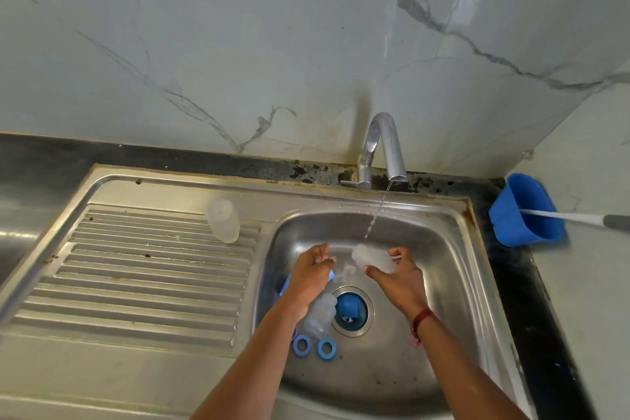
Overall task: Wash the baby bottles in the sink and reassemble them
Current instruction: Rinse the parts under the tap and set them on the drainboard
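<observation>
Rinsing a bottle body under the tap.
Your right hand [397, 278] grasps a clear bottle [373, 257] just below the thin stream from the faucet [383, 147]; your left hand [312, 271] hovers beside it, fingers loosely curled, and whether it holds anything you cannot tell. Turn the bottle's mouth into the stream and rotate it. Another bottle [223, 220] rests on the drainboard; two blue rings [313, 346] lie in the sink [439, 249].

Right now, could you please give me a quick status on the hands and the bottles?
Right hand holds a clear bottle under the tap stream. Left hand empty beside it. Another bottle, two blue rings in the sink; nothing blocking.
</observation>
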Tool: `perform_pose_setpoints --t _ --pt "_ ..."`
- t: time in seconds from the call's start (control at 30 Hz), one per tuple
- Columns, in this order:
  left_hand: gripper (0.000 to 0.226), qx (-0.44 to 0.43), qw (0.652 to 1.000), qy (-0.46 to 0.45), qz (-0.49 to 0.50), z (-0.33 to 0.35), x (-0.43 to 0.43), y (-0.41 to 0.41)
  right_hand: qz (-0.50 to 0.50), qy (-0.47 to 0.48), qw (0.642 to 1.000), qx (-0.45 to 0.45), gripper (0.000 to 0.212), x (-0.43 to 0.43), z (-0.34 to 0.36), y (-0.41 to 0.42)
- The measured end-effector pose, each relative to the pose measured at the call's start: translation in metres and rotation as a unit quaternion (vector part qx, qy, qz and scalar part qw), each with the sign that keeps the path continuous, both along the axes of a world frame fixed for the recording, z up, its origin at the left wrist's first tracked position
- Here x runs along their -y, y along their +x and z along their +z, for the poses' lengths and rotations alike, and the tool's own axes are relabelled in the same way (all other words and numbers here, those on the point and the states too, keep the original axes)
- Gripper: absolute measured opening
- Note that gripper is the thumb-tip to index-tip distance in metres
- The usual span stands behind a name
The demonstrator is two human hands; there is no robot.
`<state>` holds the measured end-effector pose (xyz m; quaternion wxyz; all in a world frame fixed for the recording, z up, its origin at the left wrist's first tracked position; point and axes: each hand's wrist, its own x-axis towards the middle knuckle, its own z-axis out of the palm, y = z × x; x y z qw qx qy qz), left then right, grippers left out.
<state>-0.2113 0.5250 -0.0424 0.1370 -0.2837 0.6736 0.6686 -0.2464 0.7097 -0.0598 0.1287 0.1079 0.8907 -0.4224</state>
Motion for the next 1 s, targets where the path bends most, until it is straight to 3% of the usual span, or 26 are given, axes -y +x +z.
perform_pose_setpoints --t 0.2,0.33,0.47,0.63,1.0 --pt "0.042 0.034 0.999 -0.031 -0.003 0.002 0.001 0.032 0.017 0.01 0.999 -0.036 0.046 -0.006 0.014 0.024" --pt "0.035 0.042 0.998 -0.023 0.028 0.007 -0.004 0.046 0.018 0.015 0.999 -0.044 0.063 -0.008 0.021 0.033" --pt "0.021 0.03 0.998 -0.015 0.06 0.008 -0.011 0.056 0.023 0.016 0.997 -0.067 0.065 -0.009 0.024 0.039" --pt "0.025 0.0 0.997 -0.003 0.083 0.013 -0.012 0.068 0.031 -0.005 0.996 -0.08 0.077 -0.002 0.028 0.044" --pt "0.021 -0.038 0.99 0.02 0.138 0.017 0.008 0.071 0.048 -0.09 0.992 -0.07 0.064 0.044 0.04 0.054"
